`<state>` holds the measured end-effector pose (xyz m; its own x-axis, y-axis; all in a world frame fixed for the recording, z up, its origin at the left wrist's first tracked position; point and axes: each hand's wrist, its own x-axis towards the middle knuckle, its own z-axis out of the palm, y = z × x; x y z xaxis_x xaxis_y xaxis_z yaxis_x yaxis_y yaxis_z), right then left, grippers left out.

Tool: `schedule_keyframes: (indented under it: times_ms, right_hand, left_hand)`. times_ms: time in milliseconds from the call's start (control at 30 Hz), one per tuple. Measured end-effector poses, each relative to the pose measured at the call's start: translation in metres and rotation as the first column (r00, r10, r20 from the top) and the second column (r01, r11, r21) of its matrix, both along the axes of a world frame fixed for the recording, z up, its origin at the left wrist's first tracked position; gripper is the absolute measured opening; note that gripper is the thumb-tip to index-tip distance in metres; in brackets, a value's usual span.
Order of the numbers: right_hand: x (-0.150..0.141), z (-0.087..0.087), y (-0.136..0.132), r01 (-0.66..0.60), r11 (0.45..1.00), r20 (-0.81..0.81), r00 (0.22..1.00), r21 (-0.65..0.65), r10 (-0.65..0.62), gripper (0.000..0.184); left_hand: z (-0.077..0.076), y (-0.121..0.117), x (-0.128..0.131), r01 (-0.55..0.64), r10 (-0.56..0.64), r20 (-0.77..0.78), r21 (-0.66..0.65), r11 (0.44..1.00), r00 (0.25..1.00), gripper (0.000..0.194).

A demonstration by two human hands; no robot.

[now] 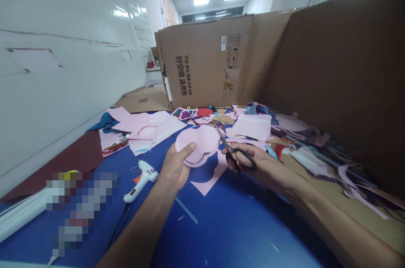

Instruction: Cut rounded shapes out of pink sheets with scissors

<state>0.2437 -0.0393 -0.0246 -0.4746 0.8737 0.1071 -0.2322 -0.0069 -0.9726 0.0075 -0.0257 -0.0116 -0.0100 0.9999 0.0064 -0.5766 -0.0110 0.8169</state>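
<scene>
My left hand (pixel 176 167) pinches a rounded pink paper cutout (pixel 199 143), thumb on top, and holds it up over the blue table (pixel 228 217). My right hand (pixel 243 160) has its fingers through the black handles of a pair of scissors (pixel 232 150). The blades point up and left, and their tips reach the right edge of the pink cutout. A larger pink sheet (pixel 210 177) with a curved piece cut out lies flat just under both hands.
A white hot-glue gun (pixel 141 179) with a cord lies left of my left hand. Pink sheets (pixel 148 129) and coloured scraps litter the far table. Cardboard walls (pixel 341 74) stand behind and to the right. A white wall (pixel 57 91) runs along the left.
</scene>
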Motion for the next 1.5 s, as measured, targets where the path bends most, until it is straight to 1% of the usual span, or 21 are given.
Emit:
schedule_keyframes:
  times_ms: [267, 433, 633, 833, 967, 1100, 1267, 1500]
  right_hand:
    - [0.0015, -0.0023, 0.001, 0.011, 1.0, 0.014, 1.0, 0.02, -0.012, 0.039]
    - [0.0027, -0.0004, 0.0009, 0.018, 1.0, 0.055, 0.998, 0.017, -0.019, 0.041]
    - [0.003, 0.0008, 0.0002, 0.016, 1.0, 0.092, 0.996, 0.013, -0.017, 0.039]
    - [0.0048, 0.0, -0.001, -0.011, 1.0, 0.139, 0.99, -0.002, 0.011, 0.04]
    - [0.0051, 0.0006, -0.0022, -0.009, 1.0, 0.128, 0.992, -0.003, 0.009, 0.039]
    - [0.0048, 0.0004, -0.0021, -0.004, 1.0, 0.129, 0.992, -0.012, 0.006, 0.041]
    - [0.005, -0.0018, -0.0015, 0.016, 1.0, 0.138, 0.99, -0.023, -0.013, 0.042]
    - [0.0036, 0.0003, -0.0029, 0.009, 1.0, 0.145, 0.989, -0.028, -0.005, 0.042]
  left_hand:
    - [0.0011, 0.0001, -0.0006, -0.016, 0.015, -0.01, -0.016, 1.0, 1.0, 0.071]
    - [0.0006, 0.0011, -0.0023, -0.018, 0.018, -0.024, -0.003, 1.0, 1.0, 0.068]
    - [0.0013, 0.0024, -0.0052, -0.075, 0.074, -0.056, -0.006, 0.997, 0.996, 0.054]
    - [0.0007, 0.0058, -0.0084, -0.122, 0.123, -0.093, 0.022, 0.992, 0.988, 0.058]
    - [0.0003, 0.0065, -0.0091, -0.15, 0.153, -0.103, 0.036, 0.988, 0.983, 0.058]
    - [0.0008, 0.0063, -0.0089, -0.155, 0.157, -0.106, 0.023, 0.988, 0.982, 0.056]
    - [0.0012, 0.0063, -0.0086, -0.154, 0.156, -0.092, 0.028, 0.988, 0.983, 0.06]
    - [0.0015, 0.0059, -0.0093, -0.158, 0.159, -0.109, 0.021, 0.987, 0.981, 0.05]
